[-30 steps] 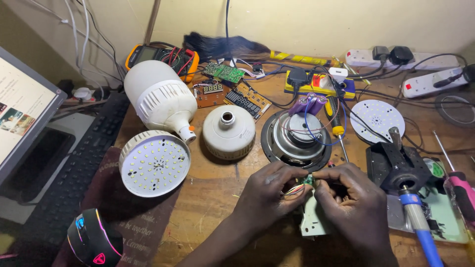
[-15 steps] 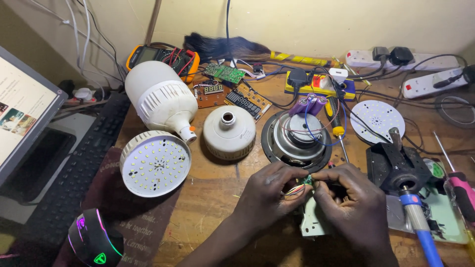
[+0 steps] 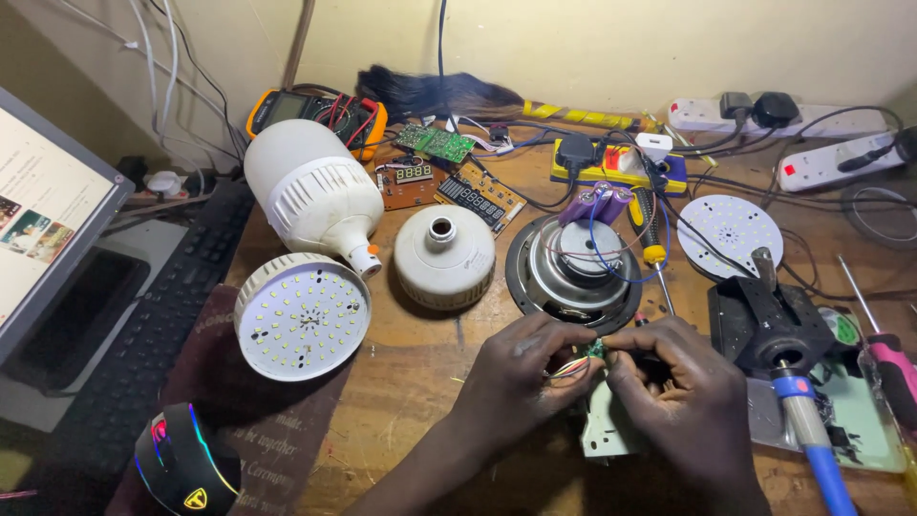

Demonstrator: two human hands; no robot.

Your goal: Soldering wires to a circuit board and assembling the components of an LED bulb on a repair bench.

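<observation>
Barely anything has shifted since the earlier frames; our two hands hold the same spot low on the wooden worktop (image 3: pixel 411 373), and only the glow on the mouse (image 3: pixel 181 463) has changed colour, now red, blue and yellow along its edge. We see our left hand (image 3: pixel 521 377) and right hand (image 3: pixel 683 392) meeting fingertip to fingertip; the fingers of both are pinched narrow on a tiny green part (image 3: pixel 596 349), which sits right between them, just in front of the speaker (image 3: pixel 573 272); thin coloured wires (image 3: pixel 566 368) run from that part under our left fingers. Below the hands lies a pale flat plate (image 3: pixel 607 430), partly hidden by our right hand; whether the part touches it we cannot tell. To the left rest a round LED disc (image 3: pixel 301 315), face up, and a big white bulb housing (image 3: pixel 315 196) lying on its side, its neck just beside a white dome cap (image 3: pixel 444 258); purple cells (image 3: pixel 597 203) lie on the far rim of the speaker. On the right we have a black stand (image 3: pixel 769 320), a blue-handled soldering iron (image 3: pixel 812 435), a pink-handled screwdriver (image 3: pixel 888 368) and a second white LED disc (image 3: pixel 731 229); a keyboard (image 3: pixel 143 325) and a monitor (image 3: pixel 48 210) sit at far left.
</observation>
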